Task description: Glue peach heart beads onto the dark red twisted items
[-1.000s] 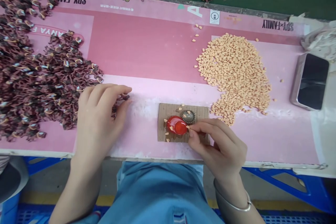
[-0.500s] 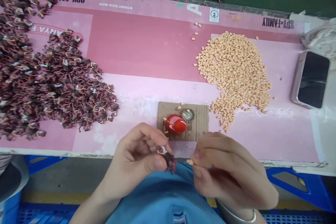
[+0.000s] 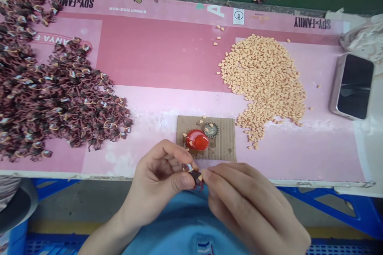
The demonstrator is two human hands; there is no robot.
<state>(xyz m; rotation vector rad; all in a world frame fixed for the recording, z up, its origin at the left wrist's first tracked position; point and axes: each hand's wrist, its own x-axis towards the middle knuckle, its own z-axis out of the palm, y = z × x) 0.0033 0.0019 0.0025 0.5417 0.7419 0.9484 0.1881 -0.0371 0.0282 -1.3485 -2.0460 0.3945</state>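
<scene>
Left hand [image 3: 158, 179]: pinching dark-brown curled piece [image 3: 195, 175], thumb against fingers
Right hand [image 3: 248, 203]: pinching tiny peach chip [image 3: 200, 176]
Handling: we read both as light (chip easily dropped); hold by edges

A cardboard scrap [image 3: 223, 137] lies between curled pieces [image 3: 60, 95] and tiny granules [image 3: 263, 79].

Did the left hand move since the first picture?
Yes. The left hand moved right and toward the person: it was left of the cardboard, and now it's below that cardboard's left part.

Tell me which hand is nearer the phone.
Right. The right hand is below and left of the phone, off the mat's front edge; the left hand, holding a small dark brown piece, is farther left.
</scene>
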